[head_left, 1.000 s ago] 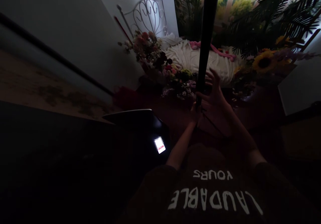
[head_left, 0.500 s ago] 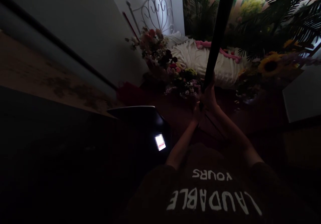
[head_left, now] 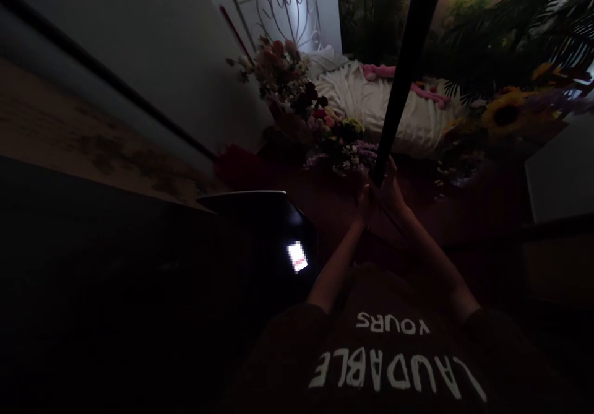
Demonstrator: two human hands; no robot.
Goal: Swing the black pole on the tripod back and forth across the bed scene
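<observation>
A long dark pole [head_left: 404, 70] rises from my hands, leaning to the upper right and running out of the top of the view. My right hand [head_left: 390, 188] is closed around its lower part. Just below and to the left, my left hand [head_left: 365, 202] is closed at the pole's lower end. The two hands are nearly touching. Deep shadow hides most of the fingers and whatever the pole stands on. A thin dark rod slants down from beside the right hand.
At left, a dark panel-like object [head_left: 260, 216] bears a bright blurred patch [head_left: 297, 257]. Another dark pole [head_left: 106, 77] crosses the upper left. Ahead are flowers [head_left: 278, 70], a white-covered bed [head_left: 357, 95] with a metal headboard [head_left: 288, 8], sunflowers [head_left: 505, 114] and palm leaves [head_left: 520, 5].
The bed and flowers sit slightly higher in view. My right hand is a little lower and closer to my left hand, and the pole's top has shifted slightly right.
</observation>
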